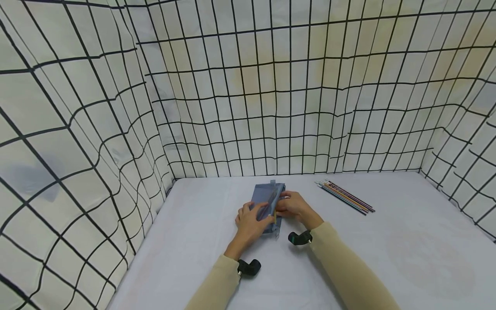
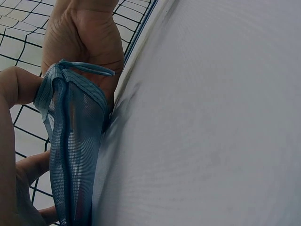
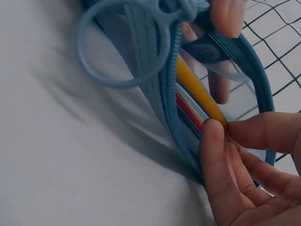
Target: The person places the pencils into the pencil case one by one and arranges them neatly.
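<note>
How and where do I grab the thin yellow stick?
Probably pinch the end at the right hand, coming through the open zip side of the blue mesh pouch. The thin yellow stick is straight, and that end shows in the opening; the pouch hides the other.

Blue mesh pouch point(image 1: 261, 192) with darker blue zip point(image 3: 172, 94), yellow pencil point(image 3: 200, 89), multicoloured pencils point(image 1: 345, 196), beige sleeves point(image 1: 348, 267), white tabletop point(image 1: 182, 254), white walls point(image 1: 251, 104) patterned with black grid lines
</note>
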`<state>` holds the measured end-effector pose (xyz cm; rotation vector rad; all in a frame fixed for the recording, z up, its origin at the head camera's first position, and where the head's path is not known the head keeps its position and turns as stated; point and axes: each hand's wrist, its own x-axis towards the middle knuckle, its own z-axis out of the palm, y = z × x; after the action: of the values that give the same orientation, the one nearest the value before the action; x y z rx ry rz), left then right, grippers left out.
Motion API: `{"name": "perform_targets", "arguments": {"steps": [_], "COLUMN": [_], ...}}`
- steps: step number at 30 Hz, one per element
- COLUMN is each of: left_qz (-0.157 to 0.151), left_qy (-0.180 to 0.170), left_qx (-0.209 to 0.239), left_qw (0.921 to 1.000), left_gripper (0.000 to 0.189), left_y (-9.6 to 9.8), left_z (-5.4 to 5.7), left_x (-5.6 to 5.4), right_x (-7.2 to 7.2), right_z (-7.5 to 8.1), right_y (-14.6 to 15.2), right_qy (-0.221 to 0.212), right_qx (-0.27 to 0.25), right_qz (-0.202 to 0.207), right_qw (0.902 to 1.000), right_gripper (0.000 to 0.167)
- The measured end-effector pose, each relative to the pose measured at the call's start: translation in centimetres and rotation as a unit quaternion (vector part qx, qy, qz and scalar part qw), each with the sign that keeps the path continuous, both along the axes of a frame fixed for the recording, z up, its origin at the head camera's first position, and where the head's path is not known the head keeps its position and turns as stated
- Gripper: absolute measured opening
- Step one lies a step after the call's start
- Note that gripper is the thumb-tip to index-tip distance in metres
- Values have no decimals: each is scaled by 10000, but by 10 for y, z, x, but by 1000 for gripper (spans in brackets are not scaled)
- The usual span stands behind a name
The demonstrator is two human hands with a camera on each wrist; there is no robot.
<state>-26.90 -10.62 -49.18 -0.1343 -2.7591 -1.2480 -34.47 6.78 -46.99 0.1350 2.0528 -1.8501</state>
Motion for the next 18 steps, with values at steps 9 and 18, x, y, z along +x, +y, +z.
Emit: {"name": "perform_targets", "arguments": {"steps": [9, 18], "left_qz": [5, -5], "left_qy": [-21, 13], "left_qx": [4, -39], "left_qw": [10000, 10000], "left_gripper": [61, 61], "left_y": [0, 0], "left_z": [-1, 0], "left_x": [0, 0], "right_x": [0, 1], "right_z": [-5, -9], "right_y": [-3, 5], "right_qy": [49, 170], "right_qx": [-18, -44], "right_qz": [22, -45], "right_qw": [10000, 9998], "right_gripper": [57, 55]}}
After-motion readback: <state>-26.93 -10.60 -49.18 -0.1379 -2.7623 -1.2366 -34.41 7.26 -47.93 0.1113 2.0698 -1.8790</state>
